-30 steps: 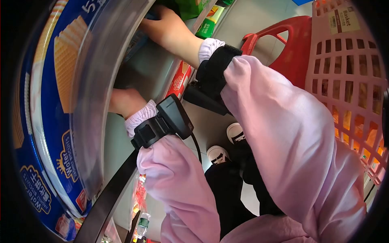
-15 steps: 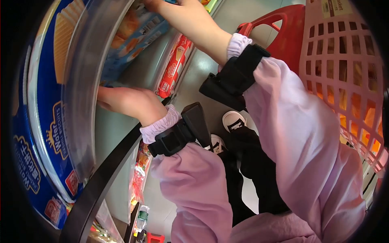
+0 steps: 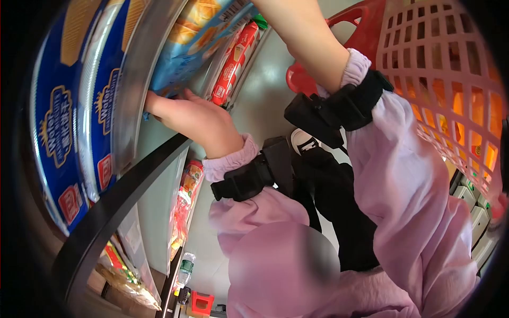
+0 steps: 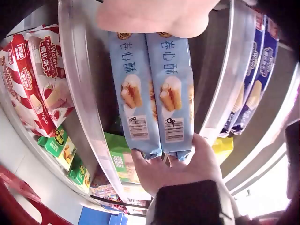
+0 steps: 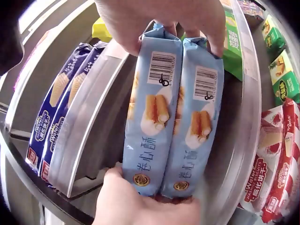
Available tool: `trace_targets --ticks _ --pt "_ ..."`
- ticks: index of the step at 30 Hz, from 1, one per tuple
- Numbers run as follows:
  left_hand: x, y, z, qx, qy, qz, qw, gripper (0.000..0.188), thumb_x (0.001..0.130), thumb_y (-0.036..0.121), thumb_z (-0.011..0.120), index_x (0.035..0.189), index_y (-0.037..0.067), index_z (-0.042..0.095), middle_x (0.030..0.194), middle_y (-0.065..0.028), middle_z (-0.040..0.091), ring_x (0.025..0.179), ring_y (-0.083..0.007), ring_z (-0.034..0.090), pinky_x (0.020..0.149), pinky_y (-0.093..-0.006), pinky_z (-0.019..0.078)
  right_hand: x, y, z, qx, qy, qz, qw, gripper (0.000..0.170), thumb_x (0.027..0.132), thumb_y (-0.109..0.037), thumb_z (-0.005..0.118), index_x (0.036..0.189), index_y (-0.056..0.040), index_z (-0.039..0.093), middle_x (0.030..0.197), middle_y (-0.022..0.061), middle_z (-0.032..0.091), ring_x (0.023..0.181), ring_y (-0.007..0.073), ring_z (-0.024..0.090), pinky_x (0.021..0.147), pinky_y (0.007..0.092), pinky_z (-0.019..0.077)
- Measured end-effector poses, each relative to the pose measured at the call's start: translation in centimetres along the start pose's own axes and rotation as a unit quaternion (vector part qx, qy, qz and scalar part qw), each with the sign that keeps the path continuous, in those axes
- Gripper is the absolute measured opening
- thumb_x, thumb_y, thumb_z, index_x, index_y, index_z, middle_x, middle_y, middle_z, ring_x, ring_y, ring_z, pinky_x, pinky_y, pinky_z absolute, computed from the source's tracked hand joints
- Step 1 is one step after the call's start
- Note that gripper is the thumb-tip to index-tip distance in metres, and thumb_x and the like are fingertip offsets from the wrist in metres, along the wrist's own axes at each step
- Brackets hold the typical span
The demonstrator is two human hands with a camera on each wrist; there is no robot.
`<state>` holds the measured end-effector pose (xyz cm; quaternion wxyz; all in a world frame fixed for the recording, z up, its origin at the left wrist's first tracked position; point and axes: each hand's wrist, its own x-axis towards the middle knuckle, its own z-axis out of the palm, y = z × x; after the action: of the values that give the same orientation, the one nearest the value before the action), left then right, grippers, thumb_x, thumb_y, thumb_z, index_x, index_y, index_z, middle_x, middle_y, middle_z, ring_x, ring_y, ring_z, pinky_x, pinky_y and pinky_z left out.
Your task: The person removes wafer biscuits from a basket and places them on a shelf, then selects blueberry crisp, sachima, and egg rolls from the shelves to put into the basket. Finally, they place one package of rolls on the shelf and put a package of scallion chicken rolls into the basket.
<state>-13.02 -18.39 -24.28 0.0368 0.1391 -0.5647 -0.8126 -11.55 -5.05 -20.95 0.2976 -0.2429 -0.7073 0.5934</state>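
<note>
l hand (image 3: 193,119) moved nearer red pkt (image 3: 235,63), fingers of it & r hand (image 5: 166,21) gripping opp. ends of blue pkts (image 5: 171,112).

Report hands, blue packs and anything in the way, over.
Right hand gripping barcode end of both blue packs. Left hand gripping opposite end. Plastic dividers on either side could snag, over.

Two blue wafer packs (image 3: 55,127) are standing beside a clear divider (image 3: 144,63). Red wafer packs (image 4: 35,79) are placed near green boxes (image 4: 60,146). The pink basket (image 3: 403,7) contains some orange things (image 3: 469,135).
</note>
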Motion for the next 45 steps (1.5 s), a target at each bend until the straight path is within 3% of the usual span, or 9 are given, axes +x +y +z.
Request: trace_targets --ticks 4,10,13,14,20,25,30,34,45 --pt "-2.4 1.1 -0.9 -0.014 0.002 -0.055 0.998 0.059 0.083 0.047 0.044 0.125 0.006 0.035 0.125 -0.0063 0.039 0.116 -0.0193 0.033 0.103 -0.0388 0.0154 -2.2 -1.0 -1.2 0.134 -0.002 -0.05 0.99 0.031 0.083 -0.024 0.059 0.098 0.0022 0.053 0.085 0.0068 0.057 0.077 0.0118 0.052 0.067 0.0256 0.0415" --pt "-6.5 2.5 -1.8 0.013 0.013 -0.11 0.994 0.056 0.083 0.045 0.046 0.122 0.007 0.037 0.124 -0.005 0.04 0.113 -0.0178 0.035 0.1 -0.0382 0.02 -5.0 -1.5 -3.6 0.018 0.041 0.087 0.995 0.033 0.086 -0.026 0.055 0.105 0.0015 0.053 0.091 0.0079 0.058 0.084 0.0141 0.052 0.075 0.0256 0.0409" --pt "-9.1 3.2 -2.2 0.024 0.028 -0.122 0.992 0.056 0.083 0.045 0.046 0.123 0.007 0.037 0.124 -0.0043 0.039 0.112 -0.0177 0.035 0.099 -0.0374 0.022 -6.8 -2.3 -4.7 0.026 0.086 0.096 0.991 0.042 0.078 -0.032 0.059 0.098 0.004 0.052 0.082 0.0118 0.06 0.072 0.018 0.057 0.066 0.0294 0.0457" --pt "-10.2 3.6 -2.3 0.041 0.048 -0.13 0.989 0.055 0.084 0.045 0.045 0.123 0.007 0.037 0.124 -0.0045 0.04 0.112 -0.0185 0.036 0.098 -0.0367 0.0241 -7.4 -2.6 -4.9 0.04 0.088 0.096 0.991 0.037 0.08 -0.03 0.058 0.097 0.002 0.051 0.08 0.0062 0.056 0.071 0.0112 0.052 0.063 0.026 0.0432" --pt "-15.1 5.2 -5.9 0.039 0.073 -0.193 0.978 0.05 0.086 0.04 0.049 0.123 0.007 0.037 0.123 -0.0051 0.041 0.11 -0.0183 0.039 0.096 -0.0362 0.0282 -12.8 -4.6 -7.7 -0.021 0.066 0.155 0.986 0.034 0.084 -0.027 0.057 0.101 0.0016 0.05 0.087 0.0057 0.055 0.08 0.0106 0.049 0.071 0.0254 0.0414" --pt "-19.2 7.2 -10.8 0.064 0.036 -0.23 0.97 0.051 0.086 0.033 0.055 0.123 0.005 0.035 0.122 -0.0063 0.044 0.109 -0.0183 0.044 0.094 -0.0352 0.0328 -19.3 -6.9 -10.6 -0.013 0.074 0.227 0.971 0.03 0.087 -0.023 0.055 0.105 0.0004 0.048 0.09 0.0044 0.053 0.082 0.0103 0.048 0.073 0.0247 0.0395" --pt "-23.4 9.5 -16.6 0.108 0.008 -0.224 0.969 0.047 0.088 0.029 0.054 0.12 0.0 0.035 0.121 -0.0097 0.044 0.109 -0.0166 0.043 0.095 -0.033 0.0322 -25.9 -9.1 -13.4 0.013 0.015 0.336 0.942 0.025 0.087 -0.02 0.056 0.102 -0.0023 0.049 0.09 0.0022 0.053 0.083 0.0092 0.047 0.076 0.0237 0.038" --pt "-25.5 12.7 -18.7 0.143 0.046 -0.208 0.967 0.035 0.087 0.026 0.056 0.102 -0.001 0.039 0.1 -0.0073 0.047 0.096 -0.012 0.044 0.086 -0.0269 0.0359 -27.8 -10.9 -14.2 0.052 -0.057 0.389 0.918 0.024 0.086 -0.019 0.058 0.102 -0.0033 0.048 0.09 0.0016 0.053 0.083 0.0079 0.047 0.076 0.0228 0.0377" --pt "-35.3 17.5 -24.8 0.072 0.204 -0.138 0.967 0.03 0.089 0.023 0.054 0.103 0.0 0.04 0.1 -0.0066 0.049 0.092 -0.0105 0.044 0.082 -0.0265 0.0375 -30.2 -17.8 -14.0 -0.009 -0.34 0.365 0.866 0.027 0.082 -0.019 0.064 0.099 -0.0031 0.05 0.084 -0.0005 0.055 0.076 0.0055 0.049 0.069 0.0198 0.0385"
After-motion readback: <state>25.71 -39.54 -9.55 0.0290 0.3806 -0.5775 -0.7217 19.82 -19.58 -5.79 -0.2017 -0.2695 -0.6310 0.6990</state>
